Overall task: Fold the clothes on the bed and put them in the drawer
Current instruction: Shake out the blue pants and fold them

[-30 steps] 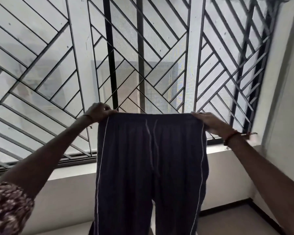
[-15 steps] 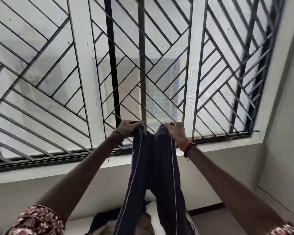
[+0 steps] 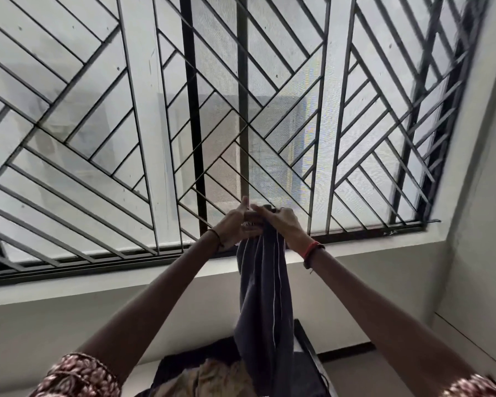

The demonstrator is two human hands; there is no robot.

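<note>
aloft, left hand (image 3: 234, 225) and right hand (image 3: 282, 224) pinch trousers (image 3: 265, 299) edge-to-edge.

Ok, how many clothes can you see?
3. Navy track pants hang at centre, held up; a beige garment lies at the bottom; a dark garment, it seems, lies behind it. More may be hidden.
</note>
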